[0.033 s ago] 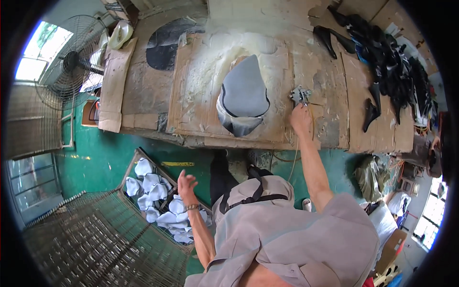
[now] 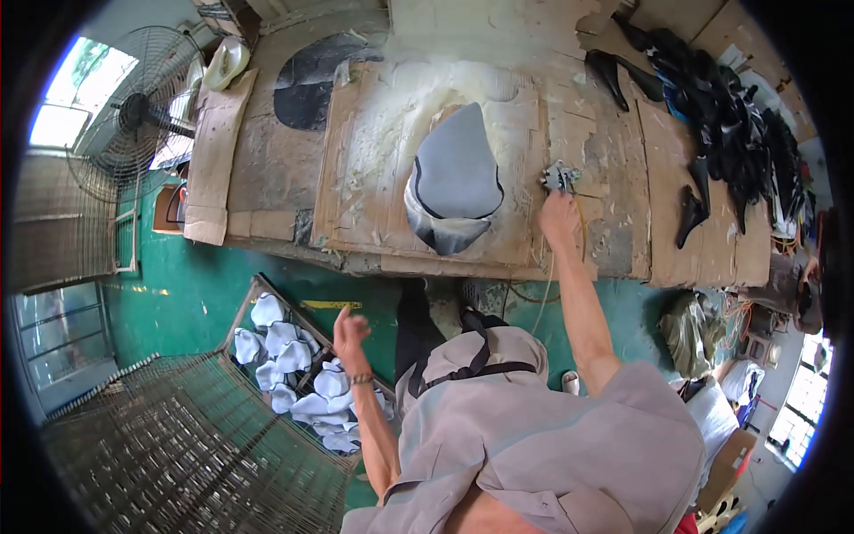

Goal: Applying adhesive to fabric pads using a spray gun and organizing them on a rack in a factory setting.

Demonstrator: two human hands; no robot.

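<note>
1. Right hand (image 2: 559, 218) is stretched out over the counter (image 2: 267, 169), fingers wrapped round the grip of a small metal spray gun (image 2: 560, 176). Gun sits at the far end of the hand, nozzle end away from the person, just right of the grey piece.
2. Grey shoe-upper piece (image 2: 458, 173) lies flat on a sheet of glue-stained cardboard (image 2: 374, 178) mid-counter. It's left of the rt hand, near but not touching; dark trim along its near edge.
3. Left hand (image 2: 349, 331) is off the counter, raised over the floor side, fingers loosely curled & partly spread, holding nothing. A bracelet or watch sits on the wrist.
4. Below/left of the lt hand: a wire tray (image 2: 252, 294) holding a heap of white shoe pieces (image 2: 294, 365), close under the hand, no contact visible.
5. A big wire mesh rack (image 2: 178, 445) sits lower left, next to the tray.
6. Black shoe pieces (image 2: 729, 116) are piled at the counter's right end, well apart from both hands.
7. A standing fan (image 2: 133, 111) is at upper left, beyond the counter's end.
8. The floor (image 2: 178, 285) is green.
</note>
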